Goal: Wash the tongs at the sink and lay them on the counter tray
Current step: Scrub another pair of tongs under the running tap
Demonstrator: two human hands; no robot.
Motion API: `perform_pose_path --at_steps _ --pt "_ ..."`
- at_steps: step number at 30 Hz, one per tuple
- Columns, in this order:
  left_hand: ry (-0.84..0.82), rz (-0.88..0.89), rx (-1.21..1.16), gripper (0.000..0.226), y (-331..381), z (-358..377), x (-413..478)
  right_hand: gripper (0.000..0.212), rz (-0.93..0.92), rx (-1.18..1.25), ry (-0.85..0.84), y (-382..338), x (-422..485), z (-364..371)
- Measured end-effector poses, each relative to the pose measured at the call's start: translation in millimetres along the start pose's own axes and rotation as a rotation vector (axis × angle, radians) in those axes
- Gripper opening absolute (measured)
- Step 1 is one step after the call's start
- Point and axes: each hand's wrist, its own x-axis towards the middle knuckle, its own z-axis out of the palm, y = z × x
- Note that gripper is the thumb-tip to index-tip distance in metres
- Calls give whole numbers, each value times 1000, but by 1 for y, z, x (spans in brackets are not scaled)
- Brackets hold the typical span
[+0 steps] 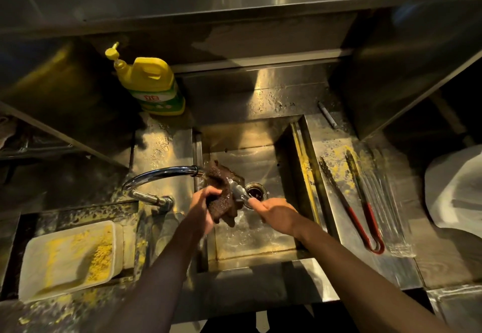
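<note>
Over the steel sink (260, 252) my right hand (276, 214) grips a pair of metal tongs (240, 192) by one end. My left hand (204, 203) holds a dark brown scouring pad (220, 194) wrapped against the tongs' other end, which is partly hidden by it. Both sit just under the spout of the curved chrome tap (156, 176), above the drain (257, 192). A second pair of tongs with red handles (365, 210) lies on the clear tray (399, 238) on the counter to the right of the sink.
A yellow dish-soap bottle (152, 85) stands behind the sink at the left. A white tub with yellow crumbs (70, 257) sits at the front left. A pen-like stick (327, 114) lies at the back right. A white object (456, 189) is at the far right.
</note>
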Motion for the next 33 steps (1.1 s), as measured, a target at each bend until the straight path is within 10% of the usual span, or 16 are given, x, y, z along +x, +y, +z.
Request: perform_pose_path --at_steps 9,16,25,33 --pt "-9 68 -1 56 -3 11 5 57 -53 117 -35 -16 -1 -1" --pt "85 191 170 23 7 4 5 56 -116 -104 -70 -11 1 -28" --pt "137 272 358 22 -7 5 -9 43 -155 -356 311 20 -18 -53" --pt "180 362 534 15 -12 39 -40 60 -111 -118 503 29 -37 -52"
